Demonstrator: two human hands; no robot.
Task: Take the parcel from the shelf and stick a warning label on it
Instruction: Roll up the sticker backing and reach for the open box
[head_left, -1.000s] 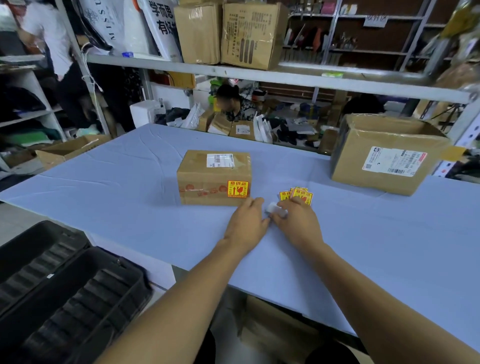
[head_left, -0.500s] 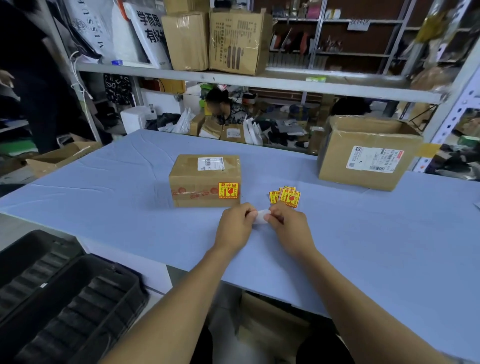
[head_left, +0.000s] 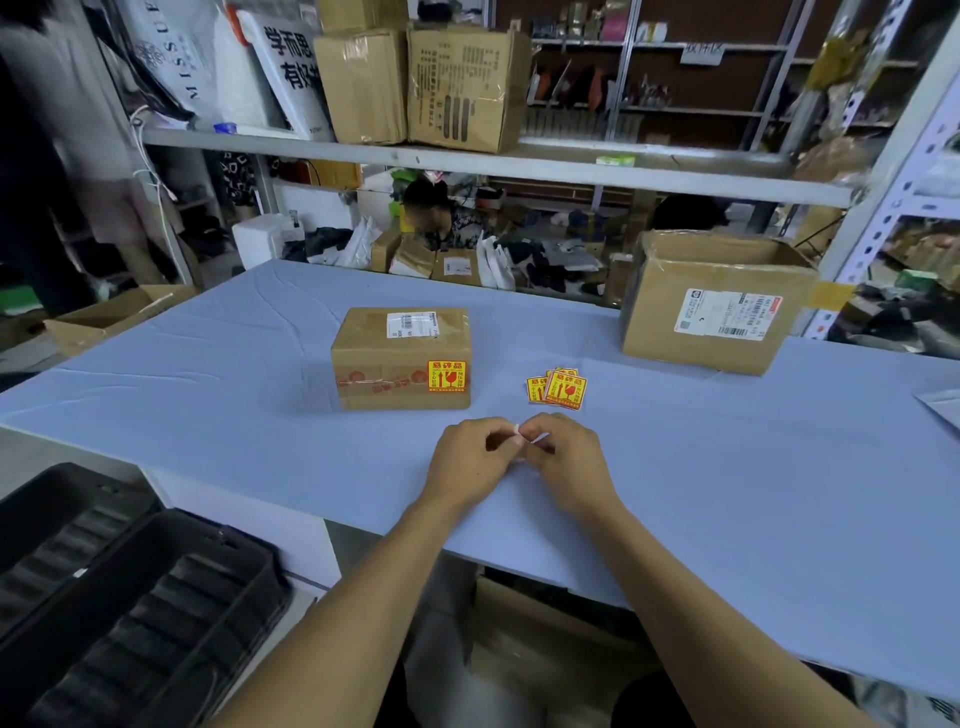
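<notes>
A small brown parcel (head_left: 400, 358) stands on the blue table (head_left: 779, 493), with a white shipping label on top and a yellow-and-red warning label (head_left: 447, 375) stuck on its front face. A little stack of the same warning labels (head_left: 558, 388) lies to its right. In front of them, my left hand (head_left: 467, 460) and my right hand (head_left: 566, 460) meet above the table, fingertips pinching a small white scrap of paper (head_left: 527, 441) between them. Most of the scrap is hidden by my fingers.
A bigger open carton (head_left: 717, 301) sits at the back right of the table. The shelf (head_left: 467, 161) above holds more cartons and bags. A black plastic crate (head_left: 119, 597) stands low at my left. A person sits beyond the table's far edge.
My hands have stayed together in front of the label stack, working the white scrap between the fingertips. The parcel and the labels have not moved; the view shifted slightly.
</notes>
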